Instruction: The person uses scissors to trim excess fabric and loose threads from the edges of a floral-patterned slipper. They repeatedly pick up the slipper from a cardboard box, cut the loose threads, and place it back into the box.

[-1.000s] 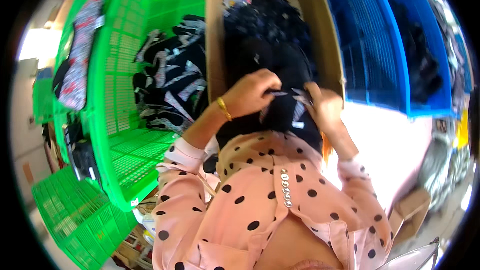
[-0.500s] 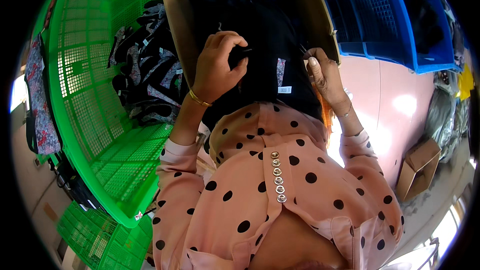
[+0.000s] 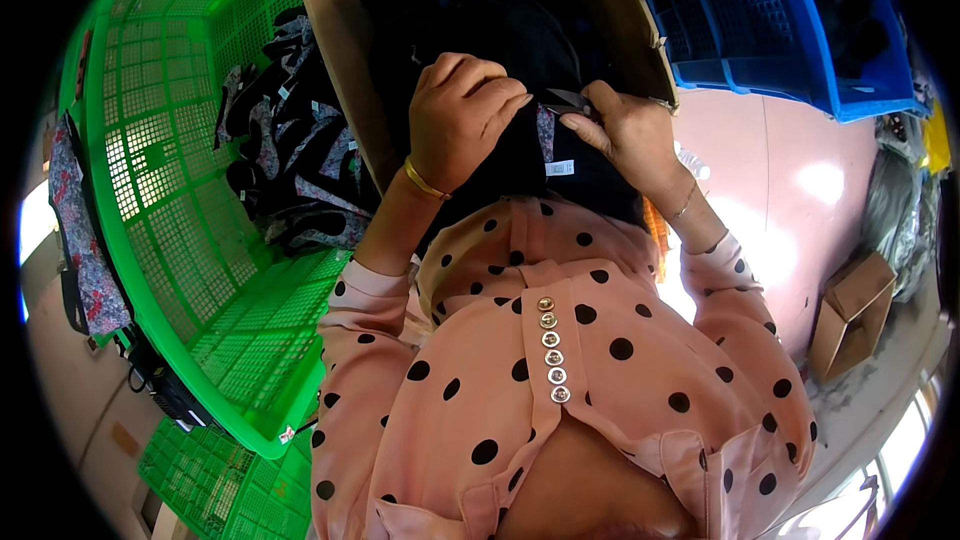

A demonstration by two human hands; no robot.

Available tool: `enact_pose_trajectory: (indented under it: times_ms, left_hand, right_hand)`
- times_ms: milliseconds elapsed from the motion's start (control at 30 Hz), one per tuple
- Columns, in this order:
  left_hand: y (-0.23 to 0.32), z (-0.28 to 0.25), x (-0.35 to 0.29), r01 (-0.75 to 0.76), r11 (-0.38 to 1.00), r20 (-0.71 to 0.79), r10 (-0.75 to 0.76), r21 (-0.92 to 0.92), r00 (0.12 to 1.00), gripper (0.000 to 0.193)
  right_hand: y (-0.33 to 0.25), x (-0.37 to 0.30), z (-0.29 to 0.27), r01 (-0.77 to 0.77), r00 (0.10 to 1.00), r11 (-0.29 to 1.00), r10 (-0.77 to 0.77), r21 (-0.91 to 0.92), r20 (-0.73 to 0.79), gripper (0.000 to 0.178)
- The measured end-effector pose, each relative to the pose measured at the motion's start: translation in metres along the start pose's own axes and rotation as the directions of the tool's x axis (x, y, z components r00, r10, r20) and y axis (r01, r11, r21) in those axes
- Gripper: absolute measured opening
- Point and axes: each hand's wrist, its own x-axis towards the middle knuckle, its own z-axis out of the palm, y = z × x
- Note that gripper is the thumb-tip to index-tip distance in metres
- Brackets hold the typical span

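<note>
My right hand [image 3: 632,140] is closed around a pair of thread snips [image 3: 568,97], with the blades parted and pointing left. Close to their tips is my left hand [image 3: 460,120], thumb and fingers pinched together; whatever lies in the pinch is too dark and small to make out. Under both hands a black garment [image 3: 490,165] is spread over my lap and the near end of a cardboard box [image 3: 342,50]. The garment shows a strip of floral cloth [image 3: 546,132] and a white label [image 3: 560,168].
At my left stands a large green plastic crate [image 3: 165,140], with black and floral pieces [image 3: 300,150] heaped inside. A blue crate [image 3: 745,10] is at the far right. Further right lie a small open carton [image 3: 852,318] and clear plastic bags [image 3: 885,205]. Dark cloth fills the cardboard box.
My right hand has moved left and turned, bringing the snips across near my left hand. My left hand has shifted slightly right, its thumb and fingers now together.
</note>
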Motion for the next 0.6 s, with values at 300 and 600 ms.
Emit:
enact_pose_trajectory:
  times_ms: [300,600]
  left_hand:
    - [-0.001,-0.004,0.003,0.196,0.961,0.09,-0.181,-0.193,0.979,0.01]
    - [-0.002,-0.007,-0.002,0.402,0.793,0.063,-0.422,-0.458,0.904,0.007]
  right_hand:
    - [-0.005,0.01,0.007,0.042,0.999,0.998,-0.044,-0.056,-0.023,0.041]
    - [-0.01,0.019,0.006,-0.06,0.998,0.998,0.06,0.002,0.013,0.039]
